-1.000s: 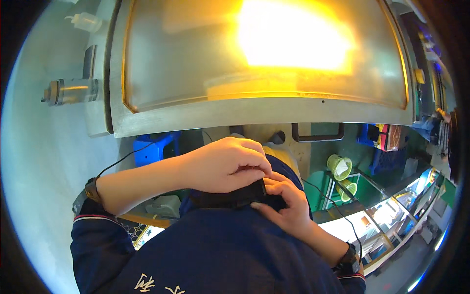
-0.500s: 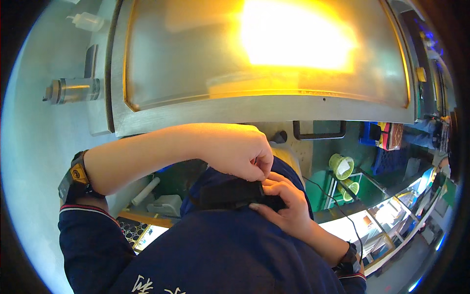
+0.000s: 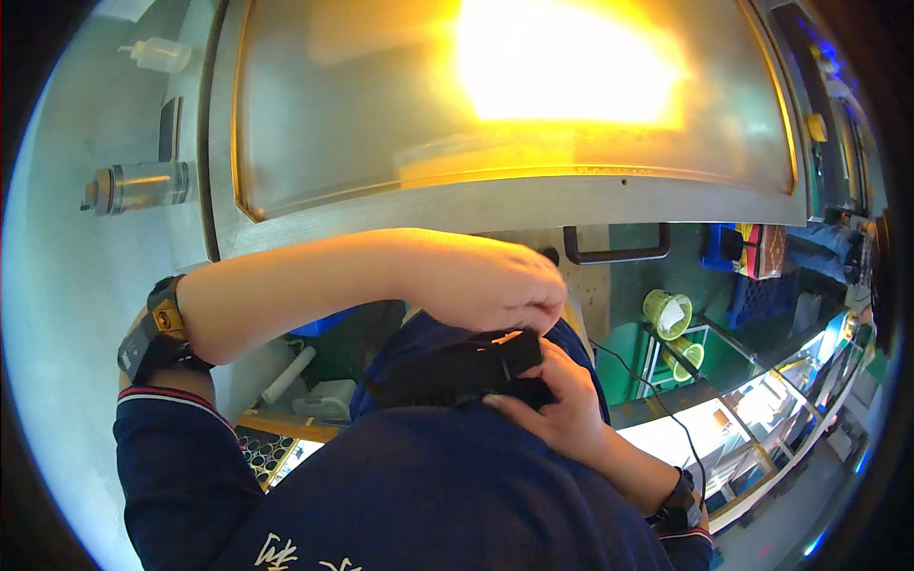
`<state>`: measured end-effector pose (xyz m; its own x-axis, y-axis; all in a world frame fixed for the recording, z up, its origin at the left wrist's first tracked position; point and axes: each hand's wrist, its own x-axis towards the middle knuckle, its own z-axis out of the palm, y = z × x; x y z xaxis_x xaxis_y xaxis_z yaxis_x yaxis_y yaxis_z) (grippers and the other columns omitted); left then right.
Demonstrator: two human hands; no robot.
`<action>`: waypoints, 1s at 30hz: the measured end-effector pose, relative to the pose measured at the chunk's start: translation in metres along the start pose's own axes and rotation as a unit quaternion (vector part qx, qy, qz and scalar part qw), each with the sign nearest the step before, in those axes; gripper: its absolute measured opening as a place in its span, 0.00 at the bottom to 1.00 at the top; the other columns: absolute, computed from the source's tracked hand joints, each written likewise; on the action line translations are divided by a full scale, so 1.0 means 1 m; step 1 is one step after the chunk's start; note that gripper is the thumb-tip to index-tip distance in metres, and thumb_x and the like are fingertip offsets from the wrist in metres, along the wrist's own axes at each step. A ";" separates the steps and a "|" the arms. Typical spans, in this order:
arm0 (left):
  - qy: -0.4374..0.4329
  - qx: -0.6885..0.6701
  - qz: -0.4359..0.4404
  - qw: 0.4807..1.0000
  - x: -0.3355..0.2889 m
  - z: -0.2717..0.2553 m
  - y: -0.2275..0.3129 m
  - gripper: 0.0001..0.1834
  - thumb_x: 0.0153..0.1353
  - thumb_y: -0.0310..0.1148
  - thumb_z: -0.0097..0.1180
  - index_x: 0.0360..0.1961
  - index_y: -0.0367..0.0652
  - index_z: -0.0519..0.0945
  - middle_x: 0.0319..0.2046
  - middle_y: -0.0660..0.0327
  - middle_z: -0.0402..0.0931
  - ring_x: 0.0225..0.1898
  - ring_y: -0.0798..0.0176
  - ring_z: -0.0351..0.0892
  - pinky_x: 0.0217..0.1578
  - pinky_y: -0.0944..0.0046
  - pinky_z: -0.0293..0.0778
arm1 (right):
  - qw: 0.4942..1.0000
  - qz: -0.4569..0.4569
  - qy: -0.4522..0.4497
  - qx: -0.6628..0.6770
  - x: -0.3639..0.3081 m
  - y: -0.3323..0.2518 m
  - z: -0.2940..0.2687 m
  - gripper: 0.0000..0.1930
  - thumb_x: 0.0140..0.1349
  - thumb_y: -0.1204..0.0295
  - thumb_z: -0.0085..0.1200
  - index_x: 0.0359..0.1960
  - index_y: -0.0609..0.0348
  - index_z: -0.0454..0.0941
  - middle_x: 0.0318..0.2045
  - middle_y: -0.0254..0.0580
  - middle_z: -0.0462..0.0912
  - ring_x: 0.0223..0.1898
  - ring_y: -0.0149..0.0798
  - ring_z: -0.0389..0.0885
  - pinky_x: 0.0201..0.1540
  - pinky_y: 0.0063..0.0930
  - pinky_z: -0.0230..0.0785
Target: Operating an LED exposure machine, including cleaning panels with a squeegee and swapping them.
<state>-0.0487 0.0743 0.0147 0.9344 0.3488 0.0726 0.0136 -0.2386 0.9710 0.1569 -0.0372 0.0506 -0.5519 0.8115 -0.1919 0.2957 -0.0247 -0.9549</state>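
A black fabric pouch or wide strap (image 3: pixel 443 373) lies across the front of my dark blue shirt at the waist; its exact kind does not show. My right hand (image 3: pixel 564 385) grips its right end, with the thumb below and the fingers over the edge. My left hand (image 3: pixel 500 290) reaches across from the left, just above that same end. Its fingers are curled together, and whatever may be in them is hidden. A small orange patch shows on the black fabric under the left fingers. Both wrists carry black bands with devices.
Ahead stands a metal-framed panel (image 3: pixel 400 207) with a bright yellow glare and a black handle (image 3: pixel 619 257) below it. A clear bottle (image 3: pixel 143 187) sits on the left surface. Green-yellow bins (image 3: pixel 666 314) and a black cable are at right.
My left hand has shifted right and slightly up, off the pouch's end, uncovering more black fabric. My right hand keeps its grip. The view has tilted a little.
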 end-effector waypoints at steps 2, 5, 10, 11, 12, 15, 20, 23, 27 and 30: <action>0.034 -0.056 -0.093 0.994 0.008 -0.008 0.017 0.12 0.70 0.35 0.49 0.39 0.35 0.77 0.34 0.52 0.76 0.33 0.53 0.78 0.40 0.55 0.75 | 1.000 0.025 -0.011 -0.003 0.000 -0.004 -0.002 0.18 0.50 0.71 0.74 0.36 0.62 0.76 0.39 0.49 0.80 0.42 0.49 0.80 0.46 0.36 0.74; 0.117 -0.113 -0.169 0.972 0.013 -0.005 0.024 0.11 0.71 0.34 0.47 0.37 0.37 0.75 0.29 0.56 0.75 0.26 0.61 0.76 0.33 0.59 0.75 | 0.997 0.059 -0.006 0.052 -0.003 0.005 -0.001 0.18 0.50 0.71 0.74 0.35 0.62 0.75 0.37 0.47 0.79 0.40 0.48 0.80 0.45 0.36 0.74; 0.188 -0.202 -0.186 0.943 0.036 -0.004 0.039 0.08 0.74 0.33 0.44 0.41 0.40 0.72 0.20 0.65 0.70 0.21 0.69 0.73 0.27 0.66 0.71 | 0.997 0.075 -0.010 0.018 -0.003 0.005 -0.002 0.19 0.52 0.67 0.73 0.40 0.61 0.78 0.40 0.47 0.82 0.42 0.48 0.81 0.48 0.37 0.74; 0.194 -0.201 -0.187 0.942 0.044 -0.005 0.044 0.08 0.74 0.33 0.44 0.41 0.40 0.72 0.20 0.65 0.70 0.21 0.69 0.73 0.27 0.66 0.71 | 0.998 0.068 -0.015 0.003 -0.001 0.005 -0.002 0.20 0.53 0.65 0.73 0.42 0.60 0.79 0.41 0.47 0.82 0.44 0.48 0.82 0.49 0.37 0.74; 0.207 -0.213 -0.152 0.943 0.053 -0.005 0.049 0.08 0.73 0.33 0.45 0.41 0.40 0.72 0.21 0.64 0.70 0.21 0.68 0.74 0.26 0.65 0.72 | 0.998 0.066 -0.019 0.002 -0.001 0.007 -0.002 0.20 0.53 0.65 0.73 0.42 0.60 0.79 0.41 0.47 0.82 0.44 0.48 0.82 0.49 0.37 0.74; 0.255 -0.148 0.006 0.956 0.096 0.005 0.048 0.10 0.71 0.34 0.47 0.40 0.38 0.73 0.20 0.60 0.72 0.20 0.63 0.77 0.26 0.62 0.74 | 0.996 0.079 -0.041 -0.004 -0.004 0.011 -0.002 0.25 0.55 0.69 0.72 0.53 0.63 0.78 0.45 0.44 0.84 0.48 0.39 0.83 0.53 0.31 0.73; 0.253 -0.109 0.098 0.956 0.155 0.025 0.069 0.14 0.67 0.37 0.55 0.42 0.36 0.74 0.32 0.53 0.77 0.33 0.56 0.82 0.35 0.57 0.76 | 0.980 0.175 -0.089 -0.020 -0.003 -0.004 -0.009 0.17 0.54 0.69 0.73 0.43 0.63 0.85 0.43 0.42 0.86 0.48 0.36 0.83 0.55 0.30 0.73; 0.275 -0.098 0.060 0.954 0.168 0.020 0.080 0.15 0.65 0.38 0.57 0.44 0.36 0.74 0.37 0.51 0.78 0.38 0.54 0.82 0.38 0.57 0.77 | 0.977 0.166 -0.035 0.133 -0.012 0.016 -0.010 0.14 0.52 0.71 0.74 0.39 0.62 0.87 0.40 0.40 0.87 0.48 0.35 0.83 0.54 0.31 0.73; 0.363 -0.048 -0.017 0.930 0.126 0.019 0.073 0.20 0.62 0.39 0.62 0.48 0.36 0.74 0.47 0.49 0.76 0.48 0.51 0.79 0.47 0.55 0.76 | 0.996 0.059 -0.050 0.054 -0.014 0.023 -0.032 0.18 0.53 0.75 0.73 0.45 0.64 0.83 0.43 0.40 0.86 0.50 0.35 0.82 0.55 0.32 0.74; 0.385 0.117 -0.132 0.906 0.040 0.050 0.034 0.28 0.57 0.36 0.67 0.56 0.39 0.72 0.53 0.51 0.74 0.56 0.51 0.74 0.58 0.53 0.70 | 0.971 0.179 -0.004 0.160 -0.023 0.028 -0.049 0.29 0.55 0.77 0.71 0.57 0.66 0.71 0.53 0.45 0.81 0.54 0.36 0.80 0.59 0.33 0.73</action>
<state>0.0074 0.0346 0.0396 0.3632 0.9291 0.0698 0.3591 -0.2087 0.9097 0.2158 -0.0280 0.0393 -0.4649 0.7126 -0.5254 0.2137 -0.4856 -0.8476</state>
